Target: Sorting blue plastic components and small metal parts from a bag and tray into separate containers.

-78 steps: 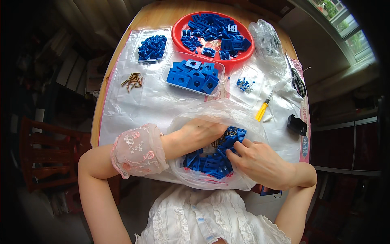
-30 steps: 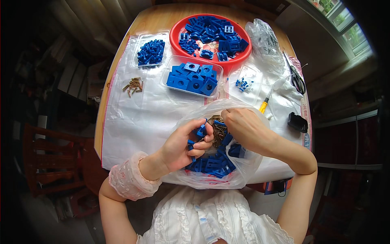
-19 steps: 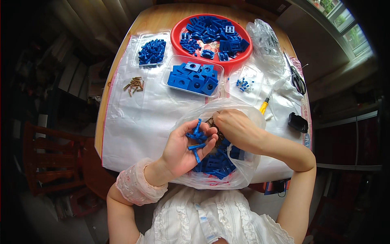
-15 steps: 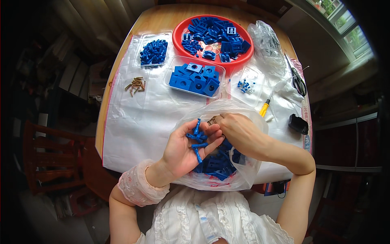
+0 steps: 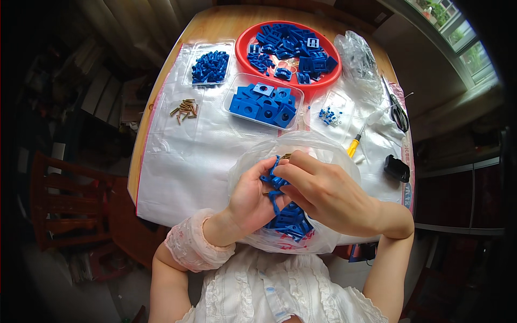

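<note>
My left hand point(image 5: 250, 196), palm up and cupped, holds several slim blue plastic parts point(image 5: 274, 200) across its palm and fingers. Over them bends my right hand point(image 5: 328, 185), its thumb and fingertips closed around one of the blue parts. Small brass pins point(image 5: 286, 156) show at the fingertips between both hands; which hand bears them I cannot tell. Both hands are above an open clear plastic bag point(image 5: 245, 153), which contains more blue plastic pieces point(image 5: 293, 223). The right fingers hide part of what lies in the left hand.
Beyond the bag stand a clear tray of square blue plates point(image 5: 264, 105), a red basin point(image 5: 240, 51) of blue pieces and a tray of small blue parts point(image 5: 210, 67). Brass pins point(image 5: 184, 110) lie left. Right are a yellow screwdriver point(image 5: 353, 146), scissors point(image 5: 398, 116) and a black object point(image 5: 397, 168).
My right hand has moved down and over my left palm, its fingertips now on the blue parts. The view has shifted slightly.
</note>
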